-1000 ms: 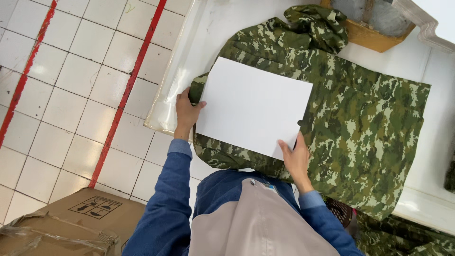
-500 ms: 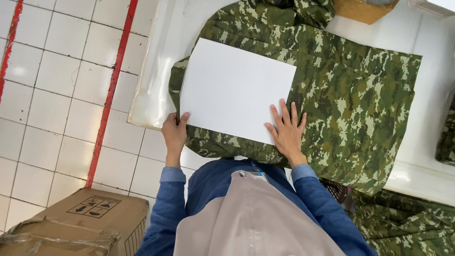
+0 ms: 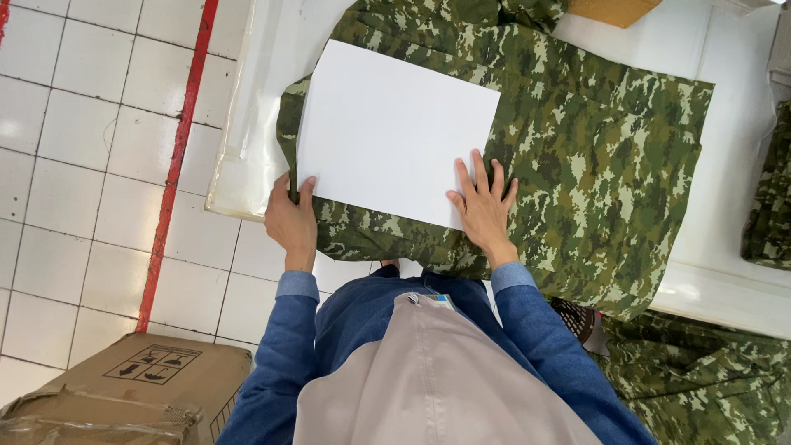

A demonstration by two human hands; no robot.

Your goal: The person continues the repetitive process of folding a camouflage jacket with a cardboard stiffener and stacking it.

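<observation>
Head view, looking straight down: white surface (image 3: 725, 99) filling the upper middle and right of the frame, its glossy near-left edge running from top centre down toward the left hand. Camouflage garment (image 3: 593, 156) in green and brown spread flat across most of that surface, its lower hem hanging slightly over the near edge. White sheet (image 3: 395, 128), stiff and rectangular, lying slightly tilted on the left half of the garment. Left hand (image 3: 292, 221) at centre left, fingers curled, pinching the garment's left edge just beside the sheet's lower left corner. Right hand (image 3: 484, 206) at centre, fingers spread and pressed flat, fingertips over the sheet's lower right corner and palm on the fabric. Blue sleeves (image 3: 284, 363) and a beige apron (image 3: 437, 379) filling the lower middle. White tiled floor (image 3: 74, 156) down the left side, crossed by a red line (image 3: 177, 156) running from the top to the lower left. Cardboard box (image 3: 124, 391) in the lower left corner, bound with plastic strapping. More camouflage cloth (image 3: 700, 379) heaped at lower right below the surface, another piece (image 3: 770, 189) at the right edge. Corner of a brown cardboard piece (image 3: 614, 10) at the top edge, touching the garment.
</observation>
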